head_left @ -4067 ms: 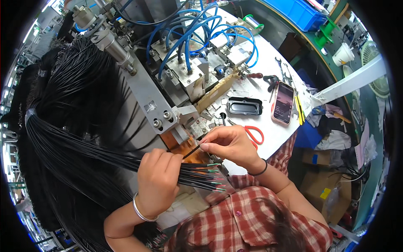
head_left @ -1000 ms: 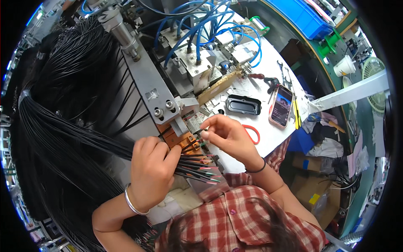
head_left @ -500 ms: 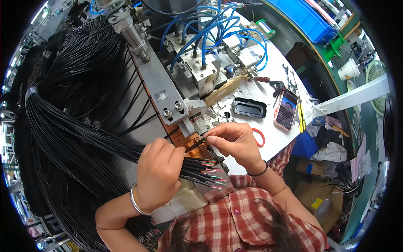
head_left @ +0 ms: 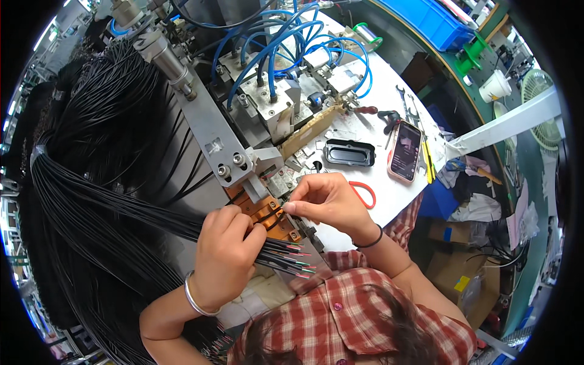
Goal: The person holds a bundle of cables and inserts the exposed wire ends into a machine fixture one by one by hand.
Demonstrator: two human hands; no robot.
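Many black cables [head_left: 121, 204] fill the curled grip of the left hand [head_left: 228, 248]; the right hand [head_left: 325, 204] pinches a single cable [head_left: 269, 216] across the copper-coloured block [head_left: 285, 231] — a slack pinch could let it slip askew.

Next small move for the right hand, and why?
Probably settle the single black cable squarely on the copper-coloured block: the right hand appears to pinch it near its end, across the block, while the left hand grips the cable bundle beside it. Whether it's already seated, I can't tell.
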